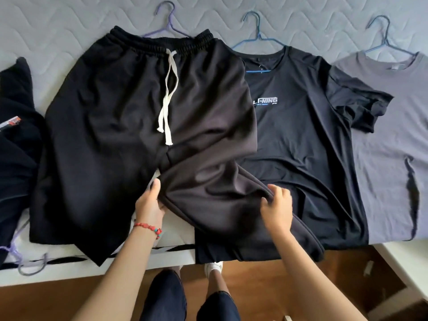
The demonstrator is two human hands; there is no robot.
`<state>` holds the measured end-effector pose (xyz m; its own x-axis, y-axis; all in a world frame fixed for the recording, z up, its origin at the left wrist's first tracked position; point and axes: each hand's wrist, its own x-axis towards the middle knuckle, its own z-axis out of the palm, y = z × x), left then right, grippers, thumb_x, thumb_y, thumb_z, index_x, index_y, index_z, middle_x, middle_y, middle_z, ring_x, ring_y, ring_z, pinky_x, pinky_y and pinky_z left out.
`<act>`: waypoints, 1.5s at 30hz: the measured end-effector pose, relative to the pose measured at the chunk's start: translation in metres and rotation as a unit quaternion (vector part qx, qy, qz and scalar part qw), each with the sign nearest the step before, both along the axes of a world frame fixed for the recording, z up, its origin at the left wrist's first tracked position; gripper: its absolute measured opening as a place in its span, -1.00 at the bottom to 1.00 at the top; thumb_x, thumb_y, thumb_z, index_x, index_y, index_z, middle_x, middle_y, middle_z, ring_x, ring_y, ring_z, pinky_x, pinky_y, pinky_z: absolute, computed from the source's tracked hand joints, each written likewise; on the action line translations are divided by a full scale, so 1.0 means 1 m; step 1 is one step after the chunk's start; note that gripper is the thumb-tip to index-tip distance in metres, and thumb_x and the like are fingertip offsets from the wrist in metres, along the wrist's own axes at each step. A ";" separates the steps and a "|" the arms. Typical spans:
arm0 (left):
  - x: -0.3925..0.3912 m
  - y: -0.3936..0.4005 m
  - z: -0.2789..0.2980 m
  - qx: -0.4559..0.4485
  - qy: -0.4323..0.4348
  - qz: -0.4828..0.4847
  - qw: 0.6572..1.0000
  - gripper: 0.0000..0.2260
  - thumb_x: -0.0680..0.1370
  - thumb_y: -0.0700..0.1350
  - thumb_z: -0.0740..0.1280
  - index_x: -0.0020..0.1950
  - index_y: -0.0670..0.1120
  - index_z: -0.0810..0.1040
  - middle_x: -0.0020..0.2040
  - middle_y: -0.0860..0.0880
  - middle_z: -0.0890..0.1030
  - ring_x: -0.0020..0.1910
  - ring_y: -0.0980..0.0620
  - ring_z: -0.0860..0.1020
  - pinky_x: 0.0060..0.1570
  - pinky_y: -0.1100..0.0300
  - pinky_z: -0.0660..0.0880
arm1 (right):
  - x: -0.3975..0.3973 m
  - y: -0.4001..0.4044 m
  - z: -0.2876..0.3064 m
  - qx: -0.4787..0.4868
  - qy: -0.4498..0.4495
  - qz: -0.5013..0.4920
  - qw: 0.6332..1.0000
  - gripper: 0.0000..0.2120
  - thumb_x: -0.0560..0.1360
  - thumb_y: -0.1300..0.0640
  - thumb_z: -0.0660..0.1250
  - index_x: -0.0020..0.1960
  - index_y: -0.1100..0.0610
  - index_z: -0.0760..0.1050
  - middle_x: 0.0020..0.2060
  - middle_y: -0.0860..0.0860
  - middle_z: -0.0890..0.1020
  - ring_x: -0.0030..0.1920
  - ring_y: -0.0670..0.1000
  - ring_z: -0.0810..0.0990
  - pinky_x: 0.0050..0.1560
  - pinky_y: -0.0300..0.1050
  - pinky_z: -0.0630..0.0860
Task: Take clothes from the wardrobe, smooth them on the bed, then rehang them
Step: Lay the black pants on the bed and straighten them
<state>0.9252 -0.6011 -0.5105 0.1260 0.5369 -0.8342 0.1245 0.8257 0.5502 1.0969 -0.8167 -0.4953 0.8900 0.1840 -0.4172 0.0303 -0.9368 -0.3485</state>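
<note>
while the black drawstring shorts (129, 126) lie on the quilted grey mattress (69, 26), the left hand (150, 205) and right hand (276, 205) each pinch the shorts' right leg — fingers clamped on fabric — beside the black printed t-shirt (301, 140).

Black drawstring trousers (143, 126) lie flat on the quilted mattress (58, 26), legs hanging over its near edge. The left hand (150, 205) and right hand (276, 206) grip the right leg's fabric, apparently pinching it. Beside lie a black T-shirt (301, 140) and a grey T-shirt (393, 147) on hangers.

Brown wooden floor (347, 274) below the mattress edge, red beaded bracelet (148, 227) at a wrist.
</note>
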 end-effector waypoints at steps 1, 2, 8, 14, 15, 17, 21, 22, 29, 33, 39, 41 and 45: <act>0.001 -0.001 -0.001 -0.024 -0.017 0.005 1.000 -0.79 0.51 0.05 0.29 -0.02 -0.04 0.61 0.01 -0.03 0.64 -0.03 -0.01 0.62 -0.06 0.10 0.55 | 0.005 -0.007 0.000 -0.016 -0.031 0.022 0.999 -0.58 0.42 0.24 0.33 0.27 0.17 0.41 0.25 0.16 0.43 0.26 0.20 0.38 0.20 0.07 0.34; 0.002 -0.006 -0.002 -0.048 -0.023 -0.007 0.999 -0.73 0.51 0.09 0.28 0.05 -0.06 0.59 0.04 -0.03 0.63 -0.02 0.00 0.61 -0.01 0.08 0.55 | 0.010 -0.014 -0.001 -0.024 -0.030 0.038 0.999 -0.52 0.42 0.23 0.35 0.33 0.17 0.36 0.31 0.16 0.39 0.32 0.20 0.33 0.25 0.09 0.30; 0.000 -0.077 -0.009 -0.070 0.097 -0.107 0.987 -0.79 0.38 -0.08 0.47 -0.11 -0.17 0.57 -0.04 -0.18 0.64 -0.05 -0.14 0.62 0.02 -0.06 0.57 | 0.018 -0.035 -0.009 -0.089 0.103 0.153 0.979 -0.71 0.51 0.13 0.26 0.21 0.16 0.42 0.12 0.16 0.58 0.16 0.20 0.50 0.09 0.01 0.39; -0.010 -0.100 0.004 -0.076 0.081 -0.028 0.993 -0.80 0.44 -0.15 0.41 -0.02 -0.23 0.55 0.00 -0.15 0.60 -0.08 -0.12 0.58 -0.04 0.01 0.53 | -0.007 -0.061 0.011 0.021 0.271 0.037 0.962 -0.73 0.54 0.11 0.24 -0.27 0.25 0.45 -0.31 0.13 0.58 -0.20 0.11 0.52 -0.25 -0.16 0.33; -0.016 -0.098 0.008 -0.076 0.072 -0.020 0.994 -0.71 0.45 -0.11 0.41 0.10 -0.23 0.54 0.06 -0.14 0.59 -0.02 -0.13 0.58 0.04 -0.01 0.52 | -0.015 -0.068 0.020 0.063 0.338 0.017 0.939 -0.72 0.53 0.12 0.27 -0.32 0.22 0.47 -0.40 0.04 0.56 -0.28 0.05 0.51 -0.31 -0.23 0.35; -0.030 -0.094 0.018 -0.110 0.017 0.006 0.994 -0.62 0.48 -0.01 0.36 0.24 -0.15 0.50 0.14 -0.12 0.60 0.11 -0.16 0.56 0.18 -0.11 0.47 | -0.034 -0.083 0.035 0.130 0.481 -0.038 0.866 -0.81 0.51 0.17 0.31 -0.22 0.23 0.59 -0.36 -0.01 0.65 -0.25 0.00 0.62 -0.26 -0.31 0.47; -0.043 -0.109 0.039 -0.181 -0.051 -0.024 0.982 -0.74 0.50 -0.02 0.32 0.08 -0.17 0.59 -0.01 -0.13 0.67 -0.04 -0.14 0.64 -0.02 -0.02 0.53 | -0.068 -0.101 0.042 0.126 0.603 -0.075 0.784 -0.87 0.49 0.20 0.33 -0.01 0.22 0.57 -0.18 0.10 0.66 -0.16 0.08 0.61 -0.14 -0.18 0.52; -0.045 -0.117 0.040 -0.167 -0.017 -0.064 0.984 -0.76 0.49 -0.11 0.34 0.07 -0.24 0.58 -0.05 -0.16 0.66 -0.09 -0.13 0.63 -0.04 0.00 0.53 | -0.075 -0.101 0.042 0.115 0.607 -0.076 0.782 -0.83 0.48 0.19 0.34 0.03 0.23 0.55 -0.14 0.14 0.62 -0.11 0.11 0.55 -0.08 -0.13 0.48; -0.077 -0.134 0.035 0.044 0.245 -0.341 0.907 -0.77 0.43 -0.19 0.41 -0.04 -0.35 0.58 -0.11 -0.26 0.64 -0.03 -0.20 0.60 -0.12 0.09 0.43 | -0.103 -0.104 0.032 -0.053 0.467 -0.010 0.883 -0.78 0.46 0.19 0.31 0.04 0.31 0.51 -0.21 0.16 0.57 -0.22 0.11 0.56 -0.20 -0.06 0.51; -0.098 -0.116 0.038 0.061 0.234 -0.387 0.890 -0.75 0.46 -0.20 0.37 0.11 -0.22 0.56 0.08 -0.21 0.63 0.10 -0.17 0.57 0.14 0.06 0.44 | -0.101 -0.100 0.036 -0.077 0.317 -0.049 0.944 -0.80 0.44 0.17 0.24 0.01 0.18 0.55 -0.11 0.12 0.62 -0.11 0.13 0.56 -0.15 -0.13 0.45; -0.129 -0.052 0.051 0.138 0.212 -0.345 0.904 -0.81 0.47 -0.21 0.33 0.06 -0.20 0.59 0.07 -0.21 0.63 0.11 -0.14 0.56 0.10 0.10 0.43 | -0.118 -0.035 0.039 0.044 0.339 -0.095 0.935 -0.81 0.49 0.21 0.24 0.05 0.23 0.54 -0.23 0.14 0.63 -0.24 0.08 0.58 -0.32 -0.22 0.41; -0.140 -0.024 0.059 0.179 0.213 -0.308 0.910 -0.81 0.48 -0.24 0.31 0.06 -0.21 0.59 0.06 -0.22 0.63 0.07 -0.12 0.57 0.07 0.11 0.44 | -0.132 -0.001 0.035 0.084 0.350 -0.097 0.928 -0.83 0.50 0.23 0.24 0.04 0.25 0.54 -0.22 0.15 0.62 -0.31 0.04 0.55 -0.36 -0.29 0.41; -0.173 0.038 0.069 0.285 0.258 -0.271 0.882 -0.80 0.50 -0.25 0.28 0.09 -0.22 0.57 0.06 -0.21 0.63 0.03 -0.08 0.56 0.03 0.21 0.40 | -0.170 0.075 0.027 0.152 0.375 -0.080 0.911 -0.86 0.50 0.22 0.25 0.01 0.20 0.53 -0.17 0.15 0.63 -0.31 -0.01 0.58 -0.34 -0.31 0.46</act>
<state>0.7523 -0.5627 -0.4413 0.1762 0.8656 -0.4688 0.7720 0.1740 0.6114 0.9270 -0.7419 -0.4678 0.4015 0.2857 -0.8701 -0.4516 -0.7648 -0.4595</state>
